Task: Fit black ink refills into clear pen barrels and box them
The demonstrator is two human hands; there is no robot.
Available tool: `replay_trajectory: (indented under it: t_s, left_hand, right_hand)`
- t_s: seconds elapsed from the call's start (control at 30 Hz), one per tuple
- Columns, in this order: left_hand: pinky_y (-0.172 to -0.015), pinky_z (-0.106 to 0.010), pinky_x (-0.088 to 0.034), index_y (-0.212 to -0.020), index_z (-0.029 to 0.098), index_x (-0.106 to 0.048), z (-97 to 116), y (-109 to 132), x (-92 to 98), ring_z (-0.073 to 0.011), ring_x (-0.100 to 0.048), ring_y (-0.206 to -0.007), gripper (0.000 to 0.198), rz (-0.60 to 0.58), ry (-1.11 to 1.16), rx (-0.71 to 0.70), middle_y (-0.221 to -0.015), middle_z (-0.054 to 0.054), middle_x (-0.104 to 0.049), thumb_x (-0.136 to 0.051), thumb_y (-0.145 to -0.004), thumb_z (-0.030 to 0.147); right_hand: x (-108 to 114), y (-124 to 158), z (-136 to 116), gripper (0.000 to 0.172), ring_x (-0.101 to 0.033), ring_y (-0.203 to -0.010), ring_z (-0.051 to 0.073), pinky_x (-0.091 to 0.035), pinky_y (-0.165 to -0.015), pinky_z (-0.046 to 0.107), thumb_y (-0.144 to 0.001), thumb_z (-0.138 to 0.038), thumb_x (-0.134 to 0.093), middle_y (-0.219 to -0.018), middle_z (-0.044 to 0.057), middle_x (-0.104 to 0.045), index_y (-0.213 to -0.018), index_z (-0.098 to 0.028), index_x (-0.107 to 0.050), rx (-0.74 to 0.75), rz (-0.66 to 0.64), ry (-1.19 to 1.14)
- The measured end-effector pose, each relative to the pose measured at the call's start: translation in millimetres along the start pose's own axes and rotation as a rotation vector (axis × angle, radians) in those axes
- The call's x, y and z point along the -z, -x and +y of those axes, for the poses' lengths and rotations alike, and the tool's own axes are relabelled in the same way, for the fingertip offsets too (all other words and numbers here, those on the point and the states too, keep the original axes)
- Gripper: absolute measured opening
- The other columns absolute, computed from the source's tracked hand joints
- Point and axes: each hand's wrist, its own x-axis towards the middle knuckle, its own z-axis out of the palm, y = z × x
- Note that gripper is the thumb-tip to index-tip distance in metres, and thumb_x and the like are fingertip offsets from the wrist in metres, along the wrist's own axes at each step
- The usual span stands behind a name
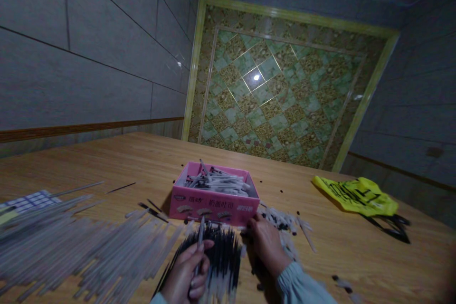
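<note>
Wide and woody, the table (142, 161) sat under everything, and across its left side lay a loose fan of pale tubes (117, 251), probably light and quick to roll. Beyond my hands stood the pink box (213, 209), heaped with pale sticks; its walls looked like thin card, likely to buckle if squeezed. Right before it, dark-tipped rods (224, 247) bunched close, and those fine ends, I judged, could bend. My right hand (265, 240) was down by the box's near right corner, fingers curled; whether they pinched anything I couldn't tell. But my left hand (188, 266) was closed around one slim stick (201, 232), tip up, just in front of the box! Stiff, featherlight, perhaps slippery: best taken mid-shaft, thumb against fingers. Smallest of all: black bits (298, 213), off to the box's right.
</note>
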Motion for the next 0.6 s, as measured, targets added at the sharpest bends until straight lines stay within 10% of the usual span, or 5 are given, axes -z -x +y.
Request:
replay_trajectory:
  t_s: [0.17, 0.33, 0.43, 0.6]
  left_hand:
    - [-0.037, -0.016, -0.007, -0.092, 0.014, -0.061, 4, 7, -7.3, 0.0007, -0.018, -0.033, 0.041, 0.017, -0.142, -0.007, -0.049, 0.007, -0.046, -0.063, -0.07, 0.049]
    - [-0.037, -0.02, -0.026, -0.088, 0.013, -0.071, 10, 7, -6.5, -0.0066, -0.036, -0.037, 0.045, 0.013, -0.569, -0.206, -0.05, 0.001, -0.056, -0.059, -0.072, 0.053]
    - [-0.071, -0.03, -0.048, -0.086, 0.018, -0.076, 15, 6, -2.5, -0.0227, -0.063, -0.075, 0.034, 0.012, -0.823, -0.384, -0.077, -0.008, -0.073, -0.062, -0.072, 0.045]
    - [-0.095, -0.039, -0.04, -0.088, 0.027, -0.076, 24, 10, -4.5, -0.0308, -0.061, -0.099, 0.026, 0.164, -0.989, -0.453, -0.096, -0.007, -0.074, -0.065, -0.069, 0.041]
  right_hand:
    - [9, 6, -12, 0.028, -0.059, -0.091, 0.022, -0.043, -0.077, 0.029, -0.075, -0.009, -0.05, -0.1, 0.01, -0.066, -0.098, -0.015, -0.064, 0.002, 0.042, -0.094]
    - [9, 26, -41, 0.023, -0.058, -0.063, 0.017, -0.045, -0.056, 0.026, -0.078, -0.037, -0.061, -0.07, 0.004, -0.064, -0.082, -0.015, -0.065, -0.239, 0.05, -0.97]
    - [3, 38, -54, 0.033, -0.052, -0.052, 0.012, -0.037, -0.044, 0.02, -0.065, -0.042, -0.075, -0.061, 0.001, -0.06, -0.081, -0.015, -0.066, -0.411, 0.015, -1.371]
    - [7, 47, -60, 0.036, -0.06, -0.065, 0.018, -0.046, -0.056, 0.025, -0.05, -0.034, -0.085, -0.071, 0.005, -0.066, -0.075, -0.015, -0.068, -0.444, 0.121, -1.523]
